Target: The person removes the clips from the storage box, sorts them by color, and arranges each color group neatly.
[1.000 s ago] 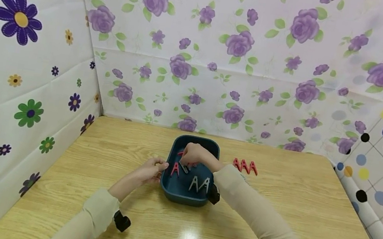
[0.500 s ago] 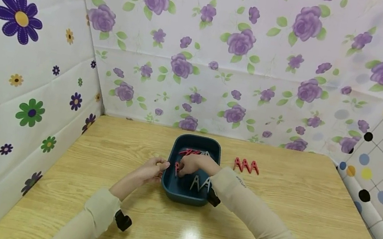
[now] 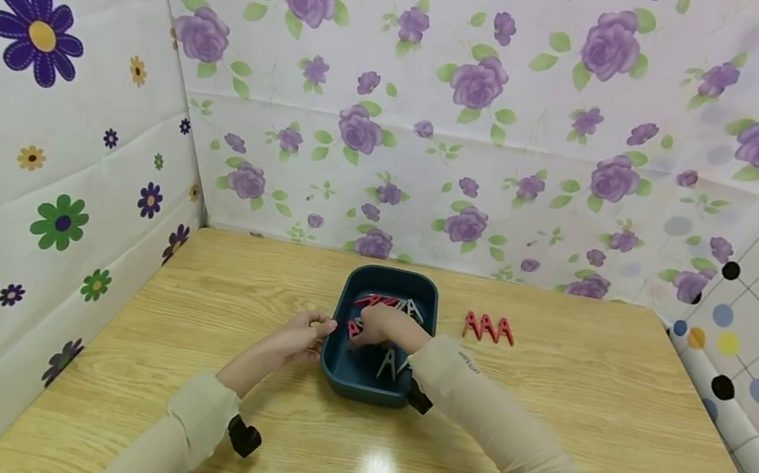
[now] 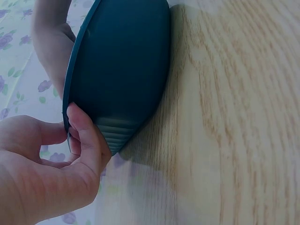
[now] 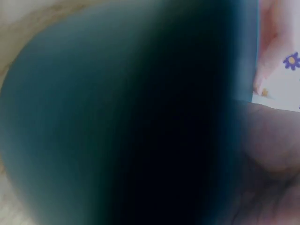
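A dark teal bin [image 3: 364,395] stands on the table, with red and grey clothespins inside. My left hand [image 3: 303,335] holds its left rim; in the left wrist view, the thumb and curled fingers of that left hand [image 4: 61,159] pinch the rim. Inside the bin, my right hand [image 3: 383,326] reaches down beside a red clothespin [image 3: 352,329], which it partly covers. Its fingertips are too small and hidden to show whether they pinch anything. A grey clothespin [image 3: 387,363] lies near the front of the bin. In the right wrist view the bin's wall [image 5: 70,117] blocks the fingers.
Three red clothespins [image 3: 489,328] lie in a row on the wooden table [image 3: 548,399], right of the bin. More red clothespins [image 3: 376,300] and grey clothespins [image 3: 412,309] lie at the back of the bin. Patterned cloth [image 3: 401,106] hangs behind the table.
My right hand has moved from the back of the bin forward to the red clothespin at the left, uncovering grey clothespins at the back. The left hand stays on the rim.
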Available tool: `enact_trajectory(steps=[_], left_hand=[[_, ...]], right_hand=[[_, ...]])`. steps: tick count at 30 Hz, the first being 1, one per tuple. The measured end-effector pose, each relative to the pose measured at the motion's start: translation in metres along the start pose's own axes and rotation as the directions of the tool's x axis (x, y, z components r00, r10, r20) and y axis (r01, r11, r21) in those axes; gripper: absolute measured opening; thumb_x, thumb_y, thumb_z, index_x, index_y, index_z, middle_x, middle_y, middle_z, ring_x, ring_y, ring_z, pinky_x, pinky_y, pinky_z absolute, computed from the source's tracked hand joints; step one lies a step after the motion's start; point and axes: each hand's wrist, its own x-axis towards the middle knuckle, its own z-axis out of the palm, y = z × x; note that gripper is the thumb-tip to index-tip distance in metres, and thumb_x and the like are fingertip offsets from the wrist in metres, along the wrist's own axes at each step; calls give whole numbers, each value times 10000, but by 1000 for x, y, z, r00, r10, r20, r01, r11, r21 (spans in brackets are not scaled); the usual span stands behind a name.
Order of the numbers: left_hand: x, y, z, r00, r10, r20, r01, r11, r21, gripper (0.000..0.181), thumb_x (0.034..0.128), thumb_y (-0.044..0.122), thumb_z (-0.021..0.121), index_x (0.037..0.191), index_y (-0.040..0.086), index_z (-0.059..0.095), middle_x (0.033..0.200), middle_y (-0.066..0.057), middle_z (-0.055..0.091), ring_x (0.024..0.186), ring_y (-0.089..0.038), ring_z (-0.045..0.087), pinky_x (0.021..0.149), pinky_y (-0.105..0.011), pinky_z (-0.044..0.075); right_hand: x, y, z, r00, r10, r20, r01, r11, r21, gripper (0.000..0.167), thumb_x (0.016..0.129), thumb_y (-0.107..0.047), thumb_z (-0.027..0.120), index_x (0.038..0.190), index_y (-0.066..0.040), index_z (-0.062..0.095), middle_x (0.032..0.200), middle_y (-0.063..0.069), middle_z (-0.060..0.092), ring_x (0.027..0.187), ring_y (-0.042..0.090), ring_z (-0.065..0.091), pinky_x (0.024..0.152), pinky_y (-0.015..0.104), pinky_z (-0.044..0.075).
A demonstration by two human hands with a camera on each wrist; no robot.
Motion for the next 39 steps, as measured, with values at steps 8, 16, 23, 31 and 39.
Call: enact_trajectory(steps=[8,16,23,31,39], left_hand=[[0,1,1,1000,0,2,0,1000,-10,304,1046,212,434,1229,-31,442,785,-22,548,636,-93,521,618,-256,448],[-1,1,2,1000,6,4,-6,1000,-4,320,1046,222,434,1230,-39,435,794,-28,550,644,-95,522,620,-254,450],[0,0,2,1000,-2,-12,2,1000,-5,317,1045,223,436,1233,-32,433,779,-19,554,642,-95,527,619,-252,454],[1,-1,2,1000,7,-7,-7,1000,-8,286,1038,224,456,1192,-17,439,732,-7,556,619,-92,530,593,-242,455],[1,-1,2,1000,6,-9,-6,1000,-22,259,1041,210,448,1173,-13,436,726,-1,546,611,-94,523,596,-254,446]], right_hand=[[-2,-14,11,997,61,-48,-65,993,-96,389,877,-481,668,1030,-124,674,955,34,663,800,176,579,848,413,522],[1,-10,15,994,79,-73,-84,994,-74,325,900,-426,654,1027,-128,682,1055,63,684,898,223,622,884,459,513],[-1,1,9,981,122,-148,-121,993,18,283,876,-391,698,977,-128,675,860,39,622,676,174,534,618,335,453],[-11,14,8,955,106,-277,-66,987,148,286,869,-335,707,703,-143,577,628,-14,483,547,140,470,487,274,355],[-21,25,12,906,62,-419,51,966,253,267,882,-286,696,725,-114,565,591,-32,454,499,110,425,446,228,309]])
